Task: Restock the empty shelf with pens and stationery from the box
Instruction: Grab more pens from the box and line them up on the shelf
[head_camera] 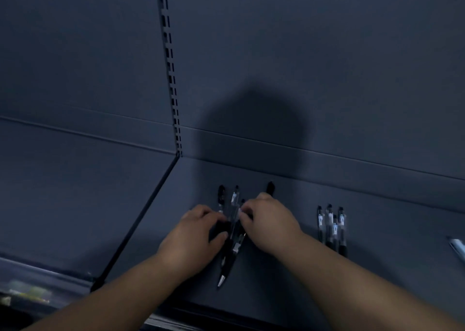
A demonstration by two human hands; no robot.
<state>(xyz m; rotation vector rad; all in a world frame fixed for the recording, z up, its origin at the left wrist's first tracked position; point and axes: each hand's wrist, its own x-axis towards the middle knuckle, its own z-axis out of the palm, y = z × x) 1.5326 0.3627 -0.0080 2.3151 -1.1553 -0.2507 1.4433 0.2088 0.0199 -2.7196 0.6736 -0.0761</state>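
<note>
A bunch of black-and-clear pens point(232, 232) lies on the dark grey shelf point(364, 204), tips fanning toward me and caps toward the back wall. My left hand point(193, 237) grips the bunch from the left, thumb and fingers curled round the barrels. My right hand point(266, 221) pinches the pens from the right; one black pen end point(270, 187) sticks out beyond its knuckles. A second group of several pens point(332, 226) lies side by side on the shelf to the right, untouched. The box is out of view.
A light-coloured pen point(456, 245) lies at the far right edge. A slotted upright point(172, 79) and a seam point(141, 220) divide this shelf bay from the left one. The back panel rises behind. The shelf's front lip point(176, 313) runs below my forearms.
</note>
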